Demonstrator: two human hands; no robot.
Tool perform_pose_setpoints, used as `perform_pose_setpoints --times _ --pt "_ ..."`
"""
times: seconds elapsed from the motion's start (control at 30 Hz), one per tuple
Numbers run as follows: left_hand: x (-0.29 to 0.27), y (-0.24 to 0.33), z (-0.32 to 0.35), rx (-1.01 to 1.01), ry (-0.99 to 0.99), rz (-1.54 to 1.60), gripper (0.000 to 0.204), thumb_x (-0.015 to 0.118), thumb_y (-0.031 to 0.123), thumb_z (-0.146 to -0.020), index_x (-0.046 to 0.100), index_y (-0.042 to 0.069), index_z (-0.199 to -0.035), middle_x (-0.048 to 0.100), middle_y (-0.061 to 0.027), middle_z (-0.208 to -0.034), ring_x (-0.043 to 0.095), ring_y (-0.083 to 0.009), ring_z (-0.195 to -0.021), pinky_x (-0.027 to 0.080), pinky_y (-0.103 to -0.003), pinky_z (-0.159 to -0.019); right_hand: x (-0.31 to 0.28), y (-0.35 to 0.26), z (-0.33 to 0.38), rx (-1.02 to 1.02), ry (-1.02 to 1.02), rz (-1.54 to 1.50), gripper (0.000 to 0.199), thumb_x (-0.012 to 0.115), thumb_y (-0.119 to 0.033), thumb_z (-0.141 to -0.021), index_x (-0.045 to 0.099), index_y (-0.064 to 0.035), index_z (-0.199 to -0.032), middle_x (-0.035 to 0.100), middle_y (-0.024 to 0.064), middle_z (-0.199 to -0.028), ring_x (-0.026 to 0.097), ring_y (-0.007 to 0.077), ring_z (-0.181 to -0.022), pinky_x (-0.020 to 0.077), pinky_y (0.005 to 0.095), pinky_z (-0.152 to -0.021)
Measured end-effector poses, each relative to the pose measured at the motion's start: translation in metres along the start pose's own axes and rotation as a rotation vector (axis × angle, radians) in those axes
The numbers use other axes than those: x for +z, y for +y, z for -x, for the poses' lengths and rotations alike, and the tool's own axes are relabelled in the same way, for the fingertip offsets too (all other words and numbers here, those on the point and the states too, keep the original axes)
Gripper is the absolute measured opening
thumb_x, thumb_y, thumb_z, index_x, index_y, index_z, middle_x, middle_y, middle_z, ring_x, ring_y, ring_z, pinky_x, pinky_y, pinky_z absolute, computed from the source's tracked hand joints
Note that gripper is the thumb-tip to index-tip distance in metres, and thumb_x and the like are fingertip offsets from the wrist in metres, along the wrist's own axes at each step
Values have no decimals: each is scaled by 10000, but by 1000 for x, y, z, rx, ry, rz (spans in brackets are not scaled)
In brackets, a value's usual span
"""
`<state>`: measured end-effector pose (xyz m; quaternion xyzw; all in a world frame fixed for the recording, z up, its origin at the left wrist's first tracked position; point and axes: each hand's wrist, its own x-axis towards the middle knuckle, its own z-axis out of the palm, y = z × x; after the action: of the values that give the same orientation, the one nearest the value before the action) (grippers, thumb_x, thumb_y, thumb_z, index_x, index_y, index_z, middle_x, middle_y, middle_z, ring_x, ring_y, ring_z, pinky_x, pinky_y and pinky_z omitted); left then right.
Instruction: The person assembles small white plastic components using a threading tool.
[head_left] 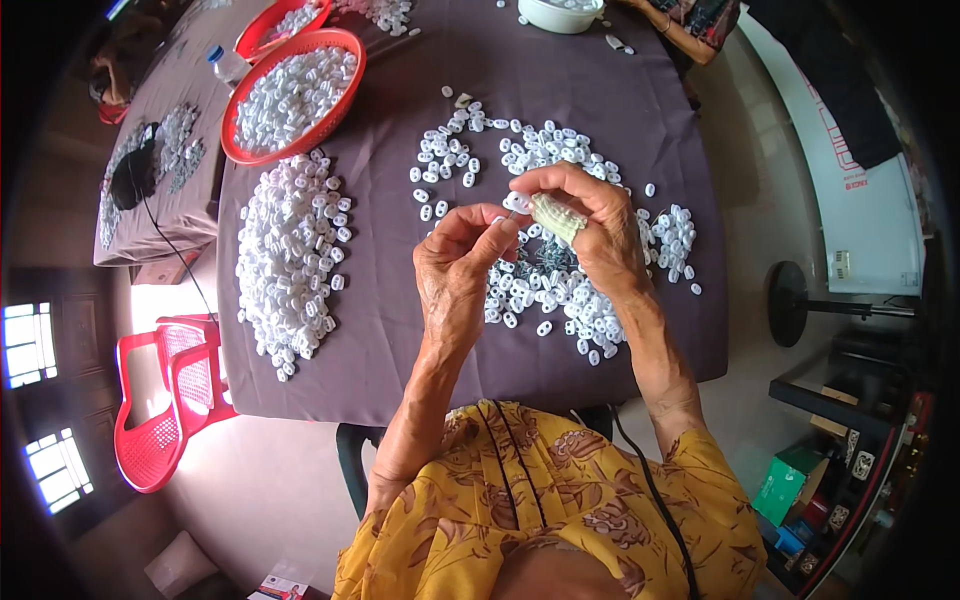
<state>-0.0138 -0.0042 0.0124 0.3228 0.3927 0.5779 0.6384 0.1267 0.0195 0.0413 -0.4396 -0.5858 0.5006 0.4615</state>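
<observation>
Above the table, my two hands meet over a small white oval plastic piece (517, 202). The thumb and index finger of my right hand (600, 215) grip this piece from the far side. A pale yellow-green ribbed finger cover (558, 217) is wrapped round one finger of that hand. My left hand (455, 260) is closed in a pinch right beside the piece, on something thin and too small to name. Below my hands lies a heap of small dark grey-green parts (552, 255), partly hidden, among loose white two-holed pieces (545, 145).
A long pile of white pieces (290, 260) lies left on the brown tablecloth (390, 330). Beyond it stand a full red basket (350, 105), a bottle (228, 65) and a white tub (560, 15). Another person's arm (680, 35) shows at far right. A red chair (150, 440) stands left.
</observation>
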Motion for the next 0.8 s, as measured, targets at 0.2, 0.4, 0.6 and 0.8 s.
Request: perform_pose_setpoints --times 0.2,0.4,0.6,0.8 --pt "-1 -1 0 6 12 -20 106 618 51 -803 595 -29 -868 631 -74 -801 529 -90 -664 437 -216 -639 2 2 0 -64 -1 22 209 481 53 -781 618 -7 -927 614 48 -910 567 117 -861 451 235 -773" --pt "0 -4 -1 15 20 -19 110 626 55 -800 597 -30 -864 620 -58 -772 536 -93 -668 439 -220 -639 0 9 0 -75 -32 63 187 509 66 -797 606 4 -944 608 61 -906 587 137 -872 479 248 -777" --pt "0 -6 0 27 13 -49 121 641 66 -798 606 -28 -867 612 -45 -758 544 -92 -672 446 -226 -641 -1 14 2 -195 6 188 201 525 84 -770 609 5 -935 602 65 -860 593 149 -850 485 251 -755" --pt "0 -8 1 42 10 -82 113 640 67 -800 612 -25 -860 604 -36 -742 544 -91 -672 447 -225 -640 -4 17 3 -259 13 310 206 542 75 -752 611 -4 -929 599 74 -846 594 171 -806 480 265 -718"
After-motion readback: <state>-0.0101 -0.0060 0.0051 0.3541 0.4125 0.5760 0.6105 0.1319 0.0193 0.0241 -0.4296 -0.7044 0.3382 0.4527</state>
